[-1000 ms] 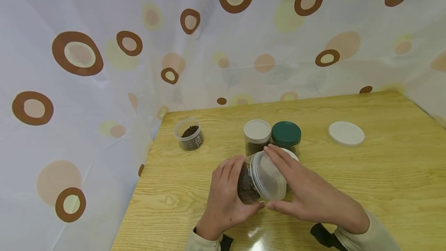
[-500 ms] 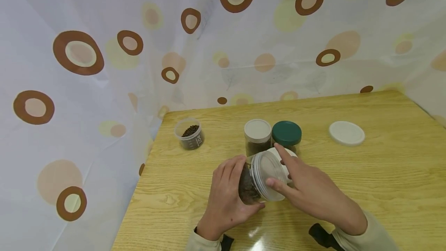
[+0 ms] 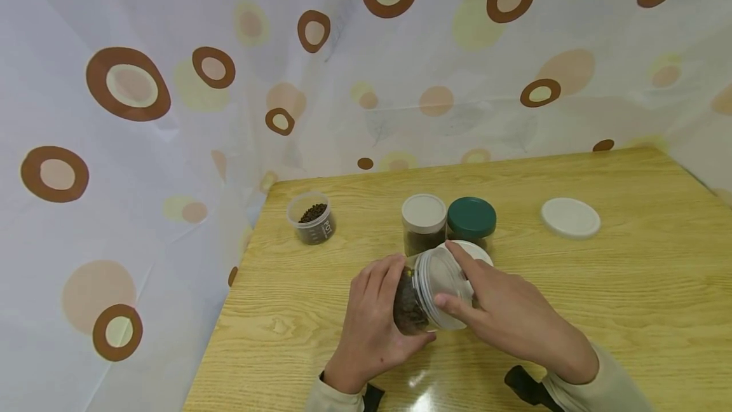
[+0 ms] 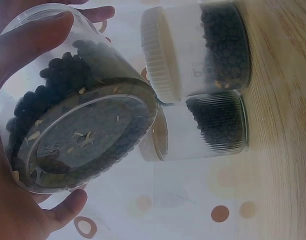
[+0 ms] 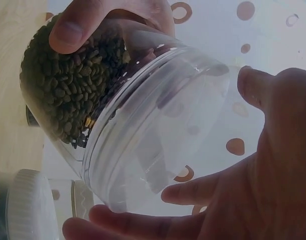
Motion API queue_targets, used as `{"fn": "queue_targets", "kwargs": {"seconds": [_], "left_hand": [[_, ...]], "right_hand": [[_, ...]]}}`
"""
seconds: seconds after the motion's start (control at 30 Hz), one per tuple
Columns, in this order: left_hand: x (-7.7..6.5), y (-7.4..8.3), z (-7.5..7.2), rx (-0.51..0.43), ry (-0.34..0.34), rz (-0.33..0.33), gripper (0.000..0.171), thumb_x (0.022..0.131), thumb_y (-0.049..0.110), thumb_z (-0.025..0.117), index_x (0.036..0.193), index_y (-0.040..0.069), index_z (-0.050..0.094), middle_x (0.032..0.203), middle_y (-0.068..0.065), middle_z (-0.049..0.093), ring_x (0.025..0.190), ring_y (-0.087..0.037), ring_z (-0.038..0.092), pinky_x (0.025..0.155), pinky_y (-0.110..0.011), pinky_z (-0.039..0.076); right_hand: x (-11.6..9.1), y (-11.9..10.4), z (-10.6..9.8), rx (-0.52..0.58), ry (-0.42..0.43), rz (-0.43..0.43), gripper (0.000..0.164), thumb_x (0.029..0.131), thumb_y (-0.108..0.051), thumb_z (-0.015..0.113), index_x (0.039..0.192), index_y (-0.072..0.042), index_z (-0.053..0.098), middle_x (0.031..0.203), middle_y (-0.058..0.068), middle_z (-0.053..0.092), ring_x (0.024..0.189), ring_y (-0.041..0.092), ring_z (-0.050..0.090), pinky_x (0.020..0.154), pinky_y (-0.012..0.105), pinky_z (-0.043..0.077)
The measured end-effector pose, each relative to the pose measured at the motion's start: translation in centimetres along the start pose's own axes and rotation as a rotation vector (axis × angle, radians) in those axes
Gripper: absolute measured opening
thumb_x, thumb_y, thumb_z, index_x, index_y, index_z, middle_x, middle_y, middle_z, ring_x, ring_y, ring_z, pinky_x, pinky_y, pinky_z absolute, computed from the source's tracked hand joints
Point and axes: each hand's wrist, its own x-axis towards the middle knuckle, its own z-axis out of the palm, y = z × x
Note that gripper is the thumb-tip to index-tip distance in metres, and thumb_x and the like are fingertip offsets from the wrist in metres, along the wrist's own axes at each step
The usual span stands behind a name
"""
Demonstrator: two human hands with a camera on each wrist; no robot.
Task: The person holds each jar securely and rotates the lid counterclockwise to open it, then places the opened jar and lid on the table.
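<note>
My left hand (image 3: 372, 320) grips a clear plastic jar (image 3: 408, 304) partly filled with dark seeds, holding it tilted above the table. A clear cup-like top piece (image 5: 158, 125) covers the jar's mouth, its ringed edge against the jar. Around that top piece my right hand (image 3: 509, 307) is spread, thumb on the near side and fingers on the far side. In the right wrist view the thumb tip shows slightly apart from the rim, and the fingertips (image 5: 105, 215) lie right at its lower edge. A few pale bits show at the jar's bottom in the left wrist view.
Behind the hands stand a white-lidded jar (image 3: 423, 215) and a green-lidded jar (image 3: 471, 218), with another white lid (image 3: 477, 252) partly hidden by my right hand. A small open pot of dark seeds (image 3: 314, 231) is at left. One loose white lid (image 3: 570, 217) lies at right.
My right hand has loosened from the top piece and turned; its thumb has moved up from below the jar. The left hand keeps its grip, and the jar stays tilted.
</note>
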Motion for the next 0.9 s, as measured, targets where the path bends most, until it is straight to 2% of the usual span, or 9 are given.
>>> {"fn": "queue_targets", "kwargs": {"seconds": [0.27,0.47,0.67,0.9], "left_hand": [[-0.12,0.00,0.13,0.009,0.004,0.002,0.118,0.046,0.053,0.094,0.143,0.006,0.046,0.136,-0.007,0.057,0.122,-0.023,0.053,0.102,-0.041,0.046],[-0.16,0.02,0.14,0.011,0.001,0.003,0.117,0.047,0.054,0.093,0.143,0.007,0.046,0.136,-0.006,0.057,0.121,-0.023,0.054,0.101,-0.041,0.046],[-0.12,0.01,0.07,0.016,-0.002,0.001,0.114,0.049,0.054,0.092,0.142,0.006,0.047,0.136,-0.006,0.057,0.120,-0.023,0.054,0.101,-0.041,0.046],[-0.22,0.01,0.08,0.007,-0.015,-0.010,0.115,0.050,0.053,0.093,0.144,0.007,0.045,0.136,-0.005,0.056,0.121,-0.023,0.054,0.101,-0.042,0.046]], "right_hand": [[-0.02,-0.06,0.07,-0.016,0.006,-0.004,0.087,0.091,-0.065,0.055,0.157,-0.014,0.029,0.123,0.011,0.067,0.095,0.022,0.070,0.064,0.036,0.052],[-0.23,-0.09,0.06,-0.021,0.035,-0.045,0.090,0.087,-0.067,0.059,0.156,-0.019,0.030,0.130,0.012,0.063,0.095,0.021,0.068,0.067,0.039,0.053],[-0.46,0.09,0.08,-0.046,0.101,-0.153,0.092,0.083,-0.056,0.071,0.155,-0.018,0.030,0.136,0.014,0.058,0.104,0.028,0.067,0.073,0.043,0.055],[-0.44,0.14,0.16,-0.044,0.110,-0.180,0.092,0.081,-0.047,0.076,0.155,-0.017,0.030,0.138,0.016,0.056,0.108,0.031,0.066,0.075,0.044,0.056]]}}
